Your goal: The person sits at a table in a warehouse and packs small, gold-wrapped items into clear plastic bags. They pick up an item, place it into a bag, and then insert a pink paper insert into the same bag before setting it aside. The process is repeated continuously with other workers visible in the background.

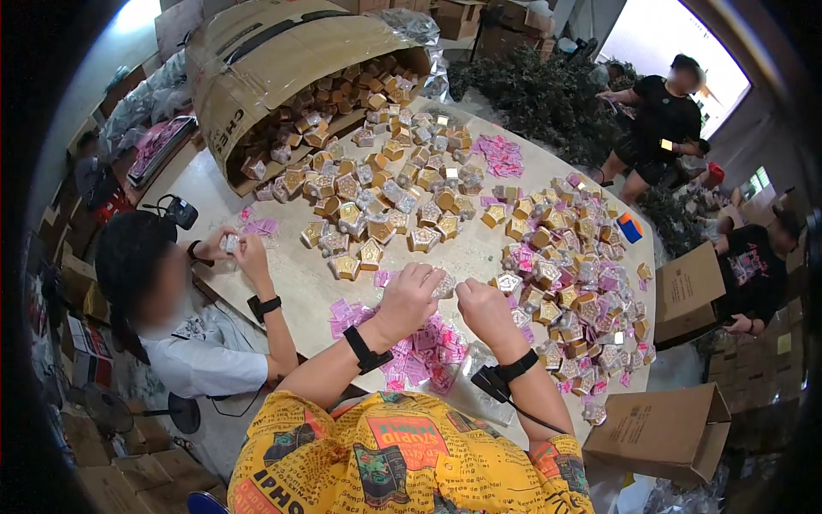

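One shiny, clear-wrapped piece (444,285) fills your left hand (409,300)'s grip; your right hand (485,313) curls beside it, its grip impossible to tell.

White light is glaring from the far-right opening (651,38) and a far-left bright patch (133,24); the table (295,265) is catching soft light, while fisheye distortion is bending edges toward a blackened rim.

My left grip (413,296) holds a clear-wrapped piece (444,286); right grip (482,308) just beside it. Pink packets (413,365) lie nearer me on the desk (295,278).
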